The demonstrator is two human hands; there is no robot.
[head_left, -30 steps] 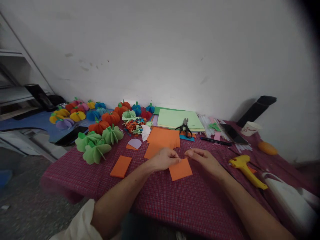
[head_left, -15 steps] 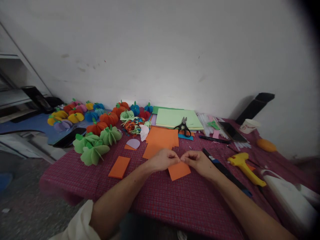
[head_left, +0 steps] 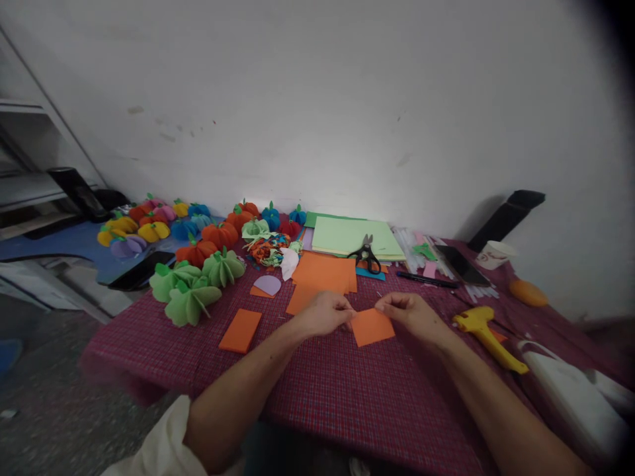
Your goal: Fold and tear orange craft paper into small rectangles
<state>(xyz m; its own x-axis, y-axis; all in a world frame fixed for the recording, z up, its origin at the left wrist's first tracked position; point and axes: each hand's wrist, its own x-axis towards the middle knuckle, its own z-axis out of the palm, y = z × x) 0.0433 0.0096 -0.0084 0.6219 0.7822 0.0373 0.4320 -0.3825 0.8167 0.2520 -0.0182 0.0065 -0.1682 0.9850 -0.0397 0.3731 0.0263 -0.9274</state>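
Note:
Both of my hands hold a small orange paper piece (head_left: 373, 326) just above the red checked tablecloth (head_left: 317, 390). My left hand (head_left: 325, 312) pinches its left corner with fingers closed. My right hand (head_left: 409, 313) pinches its upper right edge, also closed. Behind the hands lies a stack of orange paper sheets (head_left: 322, 274). Another orange folded piece (head_left: 241, 330) lies to the left on the cloth.
Black scissors (head_left: 366, 254) rest on light green sheets (head_left: 354, 236). Paper pumpkins in green (head_left: 191, 287), orange, yellow and blue crowd the left. A yellow glue gun (head_left: 489, 337), a pen (head_left: 426, 279), a phone (head_left: 462, 263) and a cup (head_left: 495, 254) lie right. A white wall stands behind.
The orange piece has shifted right and now sits between my hands. My right hand moved apart from the left after the two had come together.

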